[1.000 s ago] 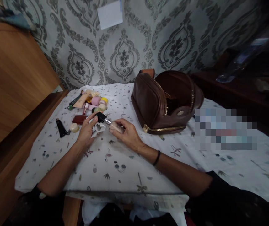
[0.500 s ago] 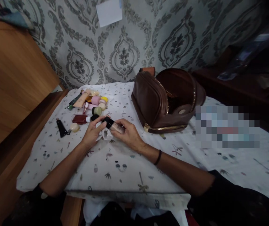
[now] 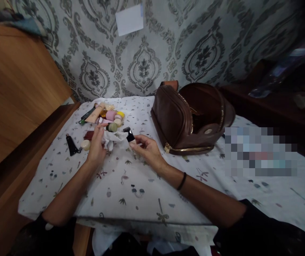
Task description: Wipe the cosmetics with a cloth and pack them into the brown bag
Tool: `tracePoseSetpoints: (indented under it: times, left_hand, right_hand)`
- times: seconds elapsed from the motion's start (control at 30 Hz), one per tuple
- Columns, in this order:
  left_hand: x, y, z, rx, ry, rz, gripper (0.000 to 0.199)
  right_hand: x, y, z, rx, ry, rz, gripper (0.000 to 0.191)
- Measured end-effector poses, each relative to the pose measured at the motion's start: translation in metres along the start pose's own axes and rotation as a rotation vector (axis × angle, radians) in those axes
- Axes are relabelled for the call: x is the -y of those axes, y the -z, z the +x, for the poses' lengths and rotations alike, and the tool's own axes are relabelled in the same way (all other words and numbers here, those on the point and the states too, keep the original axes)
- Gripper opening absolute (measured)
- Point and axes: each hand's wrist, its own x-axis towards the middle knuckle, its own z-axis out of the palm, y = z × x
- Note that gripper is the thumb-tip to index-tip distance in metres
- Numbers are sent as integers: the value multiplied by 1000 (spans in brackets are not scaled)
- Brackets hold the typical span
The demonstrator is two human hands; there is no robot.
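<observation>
My right hand (image 3: 148,151) is closed round a small bottle (image 3: 131,139) with a black cap, held tilted above the patterned cloth. White tissue (image 3: 112,139) hangs from my left hand (image 3: 97,144) and stretches across toward the bottle's cap. Just behind my left hand lie a dark red bottle (image 3: 88,135) and a green-lidded jar (image 3: 112,127). A round cream jar (image 3: 85,144) and a black tube (image 3: 72,145) are to its left.
An open brown bag (image 3: 172,119) stands right of my hands. Pink, yellow and peach cosmetics, including a peach tube (image 3: 95,113), cluster at the back left. A wooden panel (image 3: 21,85) borders the left side. A plastic bottle (image 3: 277,71) lies at the far right.
My left hand has moved left, away from the bottle, and the tissue is now spread between my hands. The bottle in my right hand is more upright. The view has shifted slightly.
</observation>
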Motion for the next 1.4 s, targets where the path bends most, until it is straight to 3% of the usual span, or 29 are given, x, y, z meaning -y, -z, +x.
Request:
tracePoseSetpoints:
  times: [0.17,0.3,0.43,0.7,0.93,1.2,1.4]
  left_hand:
    - [-1,0,-4,95,22,35,36]
    - [2,4,-4,121,-184,300,23]
    - [1,5,-8,153,-382,486,28]
    - [-1,4,-17,426,-516,710,46]
    - [3,5,-17,376,-657,796,36]
    - [5,5,-15,274,-1040,891,26]
    - [9,6,-17,202,-1120,984,34]
  right_hand:
    - [-3,-3,-1,110,-8,68,44]
    - [-4,-5,-3,161,7,-8,46]
    - [-3,-6,-5,158,32,-33,43]
    - [0,-6,-7,166,96,-95,42]
    - [-4,-6,-6,147,81,-70,45]
    - [-5,-8,-4,140,77,-37,45]
    - [-9,-5,-3,172,66,-23,49]
